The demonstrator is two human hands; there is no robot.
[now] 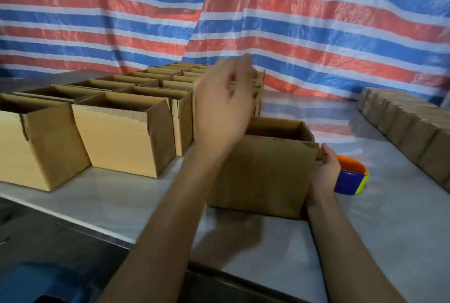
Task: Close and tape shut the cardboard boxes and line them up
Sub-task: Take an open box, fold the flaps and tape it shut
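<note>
An open cardboard box (263, 176) stands on the white table (389, 217) in front of me, its flaps up. My right hand (325, 173) grips the box's right near corner, fingers curled over the edge. My left hand (224, 100) hovers blurred above the box's left side, fingers loosely bent, holding nothing. A tape dispenser (351, 178), blue with an orange top and yellow edge, lies just right of the box behind my right hand.
Two rows of open cardboard boxes (121, 132) run along the left toward the striped tarp wall (146, 22). A row of closed boxes (409, 129) lines the right edge. A blue object (31, 283) sits below the table's near edge.
</note>
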